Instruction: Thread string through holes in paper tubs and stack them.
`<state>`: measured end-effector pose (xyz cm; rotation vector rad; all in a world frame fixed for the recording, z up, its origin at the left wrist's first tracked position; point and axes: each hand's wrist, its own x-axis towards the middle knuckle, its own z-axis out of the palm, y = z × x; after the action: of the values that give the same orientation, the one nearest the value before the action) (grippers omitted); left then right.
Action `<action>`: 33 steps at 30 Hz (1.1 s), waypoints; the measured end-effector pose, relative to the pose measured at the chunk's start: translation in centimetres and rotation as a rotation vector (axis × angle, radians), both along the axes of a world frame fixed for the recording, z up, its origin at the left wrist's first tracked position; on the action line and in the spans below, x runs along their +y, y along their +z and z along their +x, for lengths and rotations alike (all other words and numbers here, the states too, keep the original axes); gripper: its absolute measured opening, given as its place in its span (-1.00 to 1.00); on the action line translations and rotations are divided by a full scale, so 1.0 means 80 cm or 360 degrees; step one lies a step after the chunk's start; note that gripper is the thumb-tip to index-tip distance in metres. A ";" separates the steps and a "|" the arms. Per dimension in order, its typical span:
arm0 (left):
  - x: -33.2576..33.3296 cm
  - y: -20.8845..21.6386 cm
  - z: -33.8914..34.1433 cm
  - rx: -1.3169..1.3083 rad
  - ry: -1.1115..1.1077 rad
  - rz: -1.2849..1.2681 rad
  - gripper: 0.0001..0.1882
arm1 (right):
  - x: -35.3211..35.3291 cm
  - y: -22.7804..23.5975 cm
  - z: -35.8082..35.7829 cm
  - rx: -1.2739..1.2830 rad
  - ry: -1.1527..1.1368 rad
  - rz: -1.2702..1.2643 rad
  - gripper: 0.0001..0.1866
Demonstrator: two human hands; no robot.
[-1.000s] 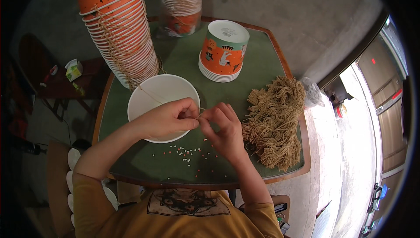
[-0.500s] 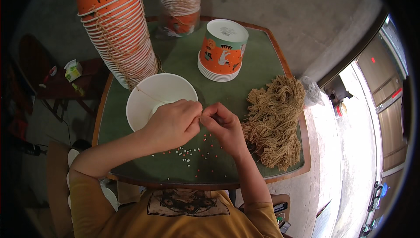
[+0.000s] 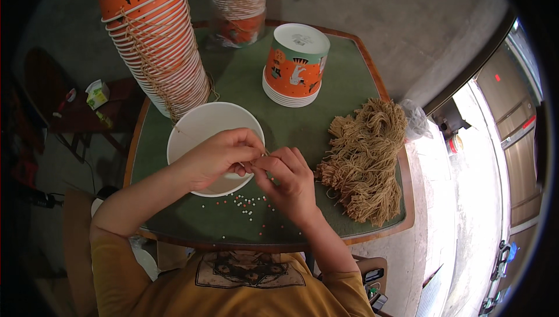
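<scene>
A white-lined bucket (image 3: 204, 118) stands mouth up on the green table in front of me. Over its near right rim, my left hand (image 3: 218, 158) and my right hand (image 3: 287, 184) meet with fingertips pinched together. A thin strand of twine (image 3: 187, 136) runs from the bucket's left wall toward my left hand. Its end lies between both hands' fingers, mostly hidden by them. To the right lies a thick bundle of tan twine (image 3: 367, 163), its cut ends loose.
At the left rises a tall stack of orange printed buckets (image 3: 152, 43) with twine handles. Several more buckets (image 3: 296, 77) sit upside down behind my hands. A wrapped stack (image 3: 240, 2) stands farther back. Small white and orange dots (image 3: 247, 203) are scattered near the front edge.
My left hand has turned, its fingers lifting and showing more of the palm side. My right hand has shifted slightly left and down. The bucket has moved a little toward me.
</scene>
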<state>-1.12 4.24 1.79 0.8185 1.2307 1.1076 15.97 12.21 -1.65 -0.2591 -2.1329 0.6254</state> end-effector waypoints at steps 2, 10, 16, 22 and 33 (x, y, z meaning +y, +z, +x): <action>-0.003 0.006 0.000 -0.0075 0.0039 -0.0079 -0.90 | -0.001 0.000 0.003 -0.0068 -0.0035 0.0055 -0.71; -0.006 0.000 -0.009 -0.0174 0.0008 -0.0042 -0.88 | 0.001 0.000 0.009 -0.0113 0.0029 0.0046 -0.71; -0.015 0.003 0.007 0.1058 -0.0021 0.0524 -0.86 | 0.000 -0.010 0.012 -0.0035 0.0160 -0.0626 -0.78; -0.027 0.009 0.028 0.2123 -0.0075 0.1096 -0.70 | 0.001 -0.013 0.008 -0.0092 0.0193 -0.0826 -0.77; -0.017 0.007 0.017 0.1366 -0.0072 0.0880 -0.73 | -0.001 -0.018 0.004 -0.0010 0.0147 -0.0981 -0.88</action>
<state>0.23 2.92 2.35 1.8647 1.5921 1.1024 16.28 12.13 -3.06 -0.4962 -1.9140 1.3312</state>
